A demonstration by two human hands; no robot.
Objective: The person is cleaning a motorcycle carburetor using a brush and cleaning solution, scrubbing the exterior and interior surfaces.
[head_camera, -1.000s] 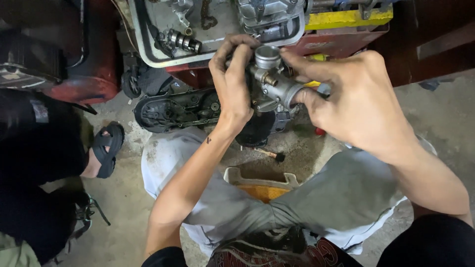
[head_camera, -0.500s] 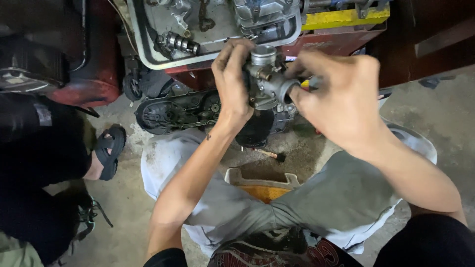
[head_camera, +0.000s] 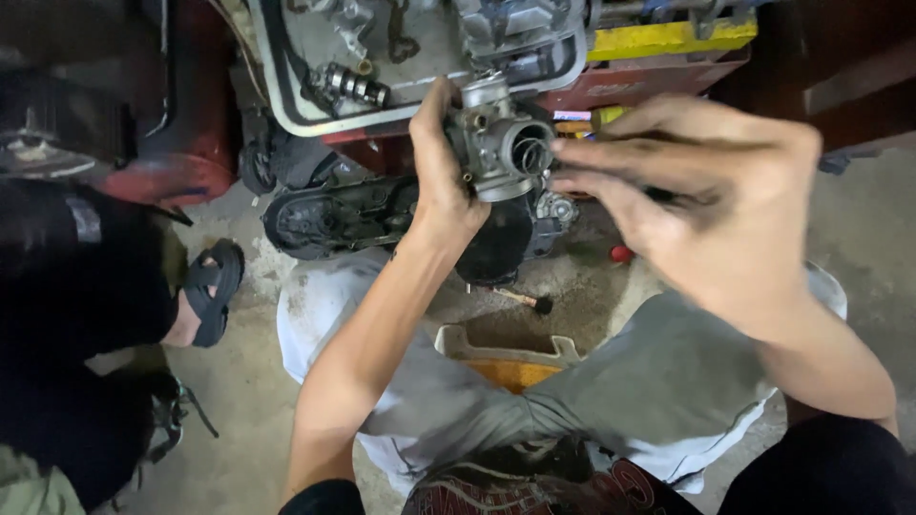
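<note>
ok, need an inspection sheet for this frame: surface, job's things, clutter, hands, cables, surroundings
Surface: bare concrete floor, stained and dusty.
Job's things: metal carburetor held up, round bore facing the right hand, spring visible inside.
Clutter: white tray of loose metal parts above; black engine cover on the floor; small brush; cream tub with an orange inside; small red object.
Hands: left hand grips the carburetor body; right hand at its bore, fingertips blurred, contact unclear.
Cables: nothing seen.
Surroundings: another person's sandalled foot at left; red bodywork; yellow and red box top right.
</note>
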